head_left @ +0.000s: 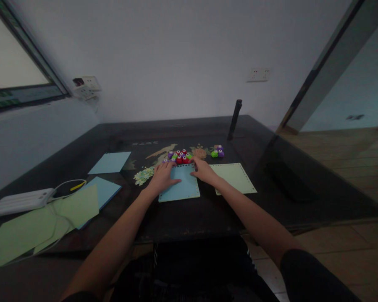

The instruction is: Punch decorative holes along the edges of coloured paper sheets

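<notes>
A light-blue sheet or thin board (180, 184) with small dark marks along its edges lies in front of me. My left hand (163, 178) rests over its left upper edge, thumb stretched across the surface and fingers pointing away. At the upper right corner is my right hand (204, 171), its thumb and forefinger apart and touching the edge. Just beyond the blue sheet sits a cluster of small red, purple and green pieces (179, 158) with white eye-like tops. A pale-green sheet (236, 178) with similar edge marks lies partly under my right wrist.
Several more pieces (218, 152) stand to the right. On the left lie a blue sheet (111, 162), green sheets (72, 205), a white power strip (22, 201) with its cable, and a yellow item (77, 186). A black upright object (234, 119) stands near the back; a dark flat object (288, 182) lies right.
</notes>
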Tool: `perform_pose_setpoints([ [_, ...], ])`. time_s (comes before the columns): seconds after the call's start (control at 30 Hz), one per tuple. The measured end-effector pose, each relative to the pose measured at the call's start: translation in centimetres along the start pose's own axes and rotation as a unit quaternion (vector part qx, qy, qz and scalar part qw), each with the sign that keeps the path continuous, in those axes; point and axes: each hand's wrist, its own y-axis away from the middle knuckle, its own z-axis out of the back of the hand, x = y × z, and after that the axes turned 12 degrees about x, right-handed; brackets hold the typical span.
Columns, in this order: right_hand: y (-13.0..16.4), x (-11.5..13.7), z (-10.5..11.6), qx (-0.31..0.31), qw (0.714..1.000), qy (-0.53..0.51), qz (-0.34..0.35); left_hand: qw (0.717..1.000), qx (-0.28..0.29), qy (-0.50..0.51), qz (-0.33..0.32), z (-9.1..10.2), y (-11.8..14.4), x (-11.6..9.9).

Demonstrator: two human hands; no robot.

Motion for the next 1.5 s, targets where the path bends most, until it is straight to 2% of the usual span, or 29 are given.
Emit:
perform_pose_setpoints([
  [0.17, -0.2, -1.0, 0.0, -0.008, 0.991, -0.132, -0.024, 1.000, -0.020, -0.005, -0.014, -0.2, -0.1, 0.0],
  [0.27, -0.4, -1.6, 0.0, 0.018, 0.979, -0.199, -0.038, 0.999, -0.032, -0.009, -0.027, -0.4, -0.2, 0.1],
  [0.37, -0.3, -1.7, 0.1, 0.061, 0.972, -0.225, -0.030, 0.998, -0.044, -0.001, -0.039, -0.4, -0.2, 0.2],
  [0.47, -0.2, -1.3, 0.3, 0.075, 0.970, -0.232, -0.024, 0.997, -0.063, 0.027, -0.047, -0.1, -0.3, 0.3],
  [0.6, 0.1, -0.7, 1.3, 0.042, 0.969, -0.242, -0.022, 0.979, -0.149, 0.136, -0.034, 0.4, -0.6, 0.7],
  [0.7, 0.3, -0.7, 2.5, 0.002, 0.959, -0.284, -0.020, 0.935, -0.192, 0.298, -0.002, 0.5, -1.0, 1.1],
  [0.77, 0.4, -0.9, 3.3, -0.023, 0.948, -0.318, -0.021, 0.893, -0.169, 0.416, 0.013, 0.5, -1.2, 1.2],
  [0.83, 0.6, -1.1, 4.0, -0.043, 0.937, -0.347, -0.024, 0.859, -0.114, 0.499, 0.018, 0.5, -1.1, 1.0],
  [0.93, 0.8, -1.3, 4.6, -0.063, 0.925, -0.374, -0.028, 0.835, -0.039, 0.548, 0.025, 0.6, -0.6, 0.5],
  [1.0, 0.9, -1.4, 4.9, -0.071, 0.922, -0.380, -0.028, 0.825, -0.020, 0.564, 0.031, 0.6, -0.3, 0.2],
  [1.13, 1.2, -1.3, 5.0, -0.045, 0.925, -0.377, -0.018, 0.804, -0.031, 0.593, 0.036, 0.7, -0.2, 0.1],
  [1.33, 1.7, -0.8, 4.9, 0.070, 0.932, -0.354, -0.014, 0.791, -0.060, 0.608, 0.034, 0.9, -0.2, 0.1],
  [1.5, 1.8, -0.5, 4.9, 0.094, 0.936, -0.337, -0.035, 0.790, -0.064, 0.609, 0.032, 0.9, -0.2, -0.2],
])
